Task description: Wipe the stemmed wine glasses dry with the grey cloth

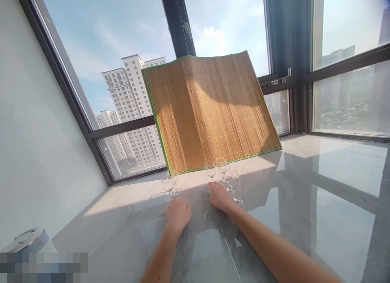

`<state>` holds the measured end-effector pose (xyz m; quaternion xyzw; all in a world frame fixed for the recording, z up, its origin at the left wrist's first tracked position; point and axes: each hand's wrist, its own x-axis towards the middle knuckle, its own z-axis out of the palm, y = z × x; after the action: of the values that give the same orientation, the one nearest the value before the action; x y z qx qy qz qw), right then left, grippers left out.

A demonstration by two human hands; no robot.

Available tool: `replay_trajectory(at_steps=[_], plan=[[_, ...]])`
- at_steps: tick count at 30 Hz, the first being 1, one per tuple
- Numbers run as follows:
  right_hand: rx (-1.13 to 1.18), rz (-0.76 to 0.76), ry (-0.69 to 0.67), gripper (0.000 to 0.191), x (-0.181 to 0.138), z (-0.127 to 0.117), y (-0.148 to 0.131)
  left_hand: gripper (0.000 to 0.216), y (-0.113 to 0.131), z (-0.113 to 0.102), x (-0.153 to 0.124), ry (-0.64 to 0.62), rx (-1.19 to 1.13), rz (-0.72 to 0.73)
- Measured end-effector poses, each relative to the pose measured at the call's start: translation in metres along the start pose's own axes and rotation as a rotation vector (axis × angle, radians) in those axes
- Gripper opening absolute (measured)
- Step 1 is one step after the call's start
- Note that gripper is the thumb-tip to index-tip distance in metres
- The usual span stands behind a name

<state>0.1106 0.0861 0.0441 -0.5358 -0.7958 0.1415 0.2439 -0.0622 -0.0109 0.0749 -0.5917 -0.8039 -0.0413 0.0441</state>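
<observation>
My left hand (177, 214) is closed at the foot of a small clear stemmed glass (167, 184), its fingertips hidden behind the knuckles. Another stemmed glass (176, 190) stands just behind that one. To the right, my right hand (219, 196) has its fingers curled round the lower stem of a second upright glass (210, 169). Close beside this hand stand several more stemmed glasses, the nearest being a larger glass (232, 180) by the wrist. All of them rest on a glossy grey tiled ledge (258, 242).
Behind the glasses a bamboo mat (213, 112) with green edging leans against the dark window frame (179, 23). At the lower left stands a white lidded container (33, 240), partly covered by a blurred patch. A white wall (39, 124) bounds the left side.
</observation>
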Motion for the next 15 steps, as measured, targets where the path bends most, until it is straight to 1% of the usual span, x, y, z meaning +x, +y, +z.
replay_trajectory(at_steps=[5,11,15], plan=[[0.026,-0.029,-0.018,0.060,0.0013,-0.0007,0.0018,0.036,0.0034,-0.0001,-0.0030,-0.035,-0.020,0.051],[0.056,-0.082,-0.023,0.060,0.0030,-0.0020,0.0041,0.037,0.0042,0.0007,-0.0033,-0.021,-0.015,0.065],[0.120,-0.131,-0.041,0.061,0.0037,-0.0003,0.0064,0.038,0.0063,0.0003,-0.0048,-0.023,-0.016,0.076]])
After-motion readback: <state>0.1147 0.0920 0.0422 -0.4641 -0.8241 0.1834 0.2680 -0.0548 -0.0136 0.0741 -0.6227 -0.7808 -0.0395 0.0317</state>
